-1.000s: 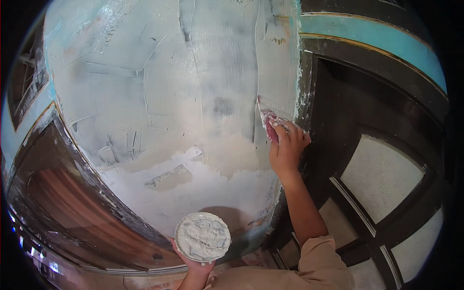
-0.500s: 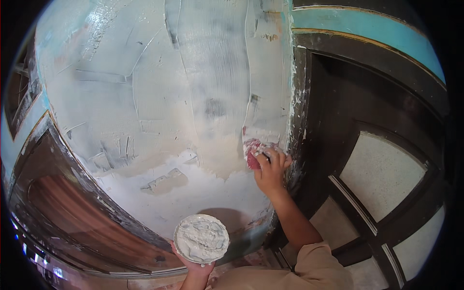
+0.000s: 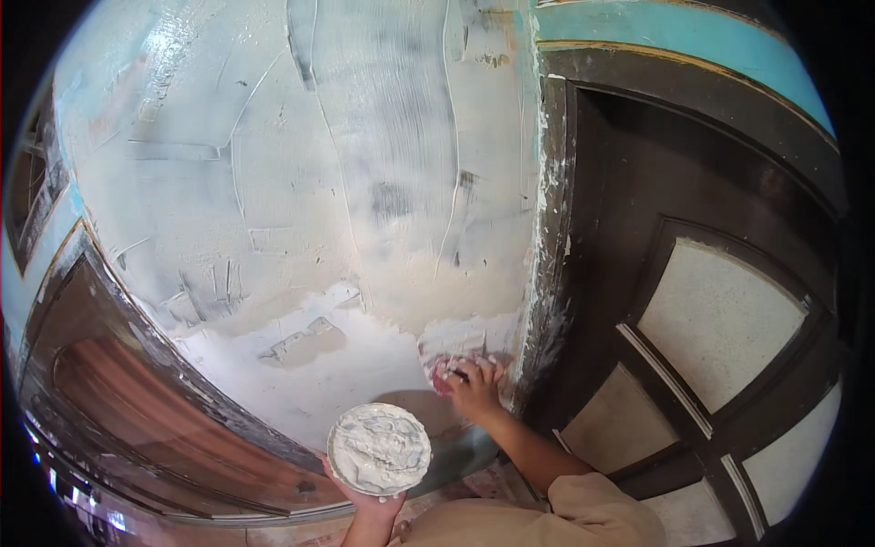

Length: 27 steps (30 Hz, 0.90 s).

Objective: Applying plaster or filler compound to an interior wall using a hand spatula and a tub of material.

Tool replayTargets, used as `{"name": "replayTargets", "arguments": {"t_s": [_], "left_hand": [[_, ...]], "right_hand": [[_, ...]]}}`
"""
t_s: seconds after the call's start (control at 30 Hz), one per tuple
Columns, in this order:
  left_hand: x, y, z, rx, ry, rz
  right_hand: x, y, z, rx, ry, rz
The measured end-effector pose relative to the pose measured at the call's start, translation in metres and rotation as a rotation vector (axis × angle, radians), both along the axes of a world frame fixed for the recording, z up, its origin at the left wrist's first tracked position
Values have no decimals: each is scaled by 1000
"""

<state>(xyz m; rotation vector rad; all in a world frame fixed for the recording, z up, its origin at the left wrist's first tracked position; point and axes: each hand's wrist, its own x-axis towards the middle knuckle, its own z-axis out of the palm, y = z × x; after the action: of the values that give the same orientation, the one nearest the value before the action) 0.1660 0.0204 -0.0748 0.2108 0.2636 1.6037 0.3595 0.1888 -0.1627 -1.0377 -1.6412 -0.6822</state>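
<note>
My left hand (image 3: 372, 509) is wrapped under a round bowl (image 3: 334, 463) and holds it up at the lower middle. White putty (image 3: 381, 447) with a rough, stirred surface fills the bowl. My right hand (image 3: 478, 396) grips a reddish, putty-smeared spreader (image 3: 441, 375) and presses it against the lower right part of the wall (image 3: 301, 182). Its edge lies behind my fingers, so its full shape is hidden. Pale putty with ridges and grey patches covers much of the wall; the lower stretch is whiter and smoother.
A dark door (image 3: 629, 201) with pale panels stands to the right, its frame (image 3: 551, 182) splashed white. At the left, a brown wooden panel (image 3: 173, 410) borders the wall. A turquoise band (image 3: 693, 50) runs above the door.
My right hand has slid the spreader down and a little left along the wall. The bowl in my left hand stays almost in place, while the view has shifted slightly.
</note>
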Motion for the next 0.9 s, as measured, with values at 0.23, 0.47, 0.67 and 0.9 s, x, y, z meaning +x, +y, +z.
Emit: {"name": "replayTargets", "arguments": {"t_s": [0.23,0.47,0.67,0.9], "left_hand": [[-6,3,-10,13,115,2],[8,4,-5,-83,-177,-21],[18,3,-6,-46,-6,-79],[23,3,-6,-36,198,-31]], "right_hand": [[11,-38,26,-36,64,201],[55,9,112,109,177,-10],[25,28,101,-11,269,-134],[18,23,39,-84,159,-110]]}}
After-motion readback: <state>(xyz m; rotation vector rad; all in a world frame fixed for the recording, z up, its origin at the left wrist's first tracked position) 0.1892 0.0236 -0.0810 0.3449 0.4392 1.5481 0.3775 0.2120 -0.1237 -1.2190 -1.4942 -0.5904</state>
